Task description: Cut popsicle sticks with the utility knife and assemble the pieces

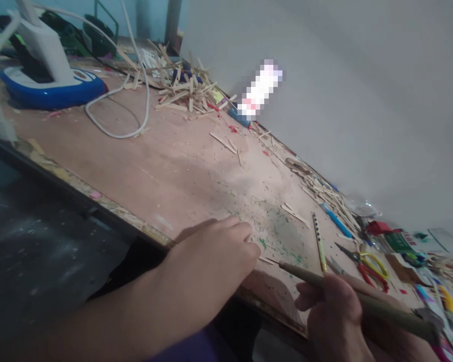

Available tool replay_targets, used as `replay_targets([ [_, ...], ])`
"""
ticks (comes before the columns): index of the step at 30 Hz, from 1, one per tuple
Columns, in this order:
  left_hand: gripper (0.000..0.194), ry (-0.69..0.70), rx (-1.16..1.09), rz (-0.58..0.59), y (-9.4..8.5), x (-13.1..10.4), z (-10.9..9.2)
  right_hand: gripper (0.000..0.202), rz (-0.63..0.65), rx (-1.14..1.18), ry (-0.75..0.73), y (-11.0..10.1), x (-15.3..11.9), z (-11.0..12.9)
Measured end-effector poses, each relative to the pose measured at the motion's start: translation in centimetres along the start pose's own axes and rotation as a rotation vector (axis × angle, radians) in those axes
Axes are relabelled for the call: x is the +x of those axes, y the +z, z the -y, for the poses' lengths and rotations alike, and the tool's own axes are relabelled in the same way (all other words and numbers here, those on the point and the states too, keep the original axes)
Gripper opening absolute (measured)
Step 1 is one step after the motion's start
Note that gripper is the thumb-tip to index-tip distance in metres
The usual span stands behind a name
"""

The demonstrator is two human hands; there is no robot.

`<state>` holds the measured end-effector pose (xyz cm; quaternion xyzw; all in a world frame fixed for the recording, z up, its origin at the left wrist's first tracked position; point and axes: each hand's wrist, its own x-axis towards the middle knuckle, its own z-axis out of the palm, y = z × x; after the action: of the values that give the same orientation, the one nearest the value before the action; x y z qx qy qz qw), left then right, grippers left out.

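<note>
"Nearest the camera, at right: the right hand (335, 312). What is it closed around?"

"One tapered tool (388, 310), gripped along its shaft, presumably so that the fine point can be steered; that point faces the left hand (222, 249)."

"How does the tool look?"

"Long, dull olive-brown, narrowing to a thin dark tip over the near side of the worktop (166, 161)."

"And the left hand?"

"Fingers curled together just left of the tip, beside a pale sliver (266, 261); whether they pinch it cannot be told, though the placement suggests steadying."

"Farther out?"

"Green flecks (263, 243) just beyond; at right, pliers (357, 256), apparently kept within reach; on the far side, heaped wooden sticks (191, 93); far left, a blue-and-white power hub (66, 95), perhaps set back from the handwork."
</note>
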<state>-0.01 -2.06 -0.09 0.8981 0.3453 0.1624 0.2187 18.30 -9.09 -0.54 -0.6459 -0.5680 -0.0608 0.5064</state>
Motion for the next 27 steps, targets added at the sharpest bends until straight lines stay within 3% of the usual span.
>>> replay_targets([
  [11, 0.027, -0.026, -0.012, 0.025, -0.29, 0.27, -0.11, 0.047, 0.120, -0.122, -0.120, -0.57, 0.61, -0.51],
  [17, 0.026, -0.045, -0.003, 0.073, -0.63, 0.20, -0.25, 0.029, 0.062, -0.040, -0.127, -0.33, 0.14, -0.71],
  [27, 0.025, -0.029, 0.004, 0.045, -0.45, 0.30, -0.14, 0.038, -0.018, -0.049, -0.050, 0.16, -0.13, -0.54],
])
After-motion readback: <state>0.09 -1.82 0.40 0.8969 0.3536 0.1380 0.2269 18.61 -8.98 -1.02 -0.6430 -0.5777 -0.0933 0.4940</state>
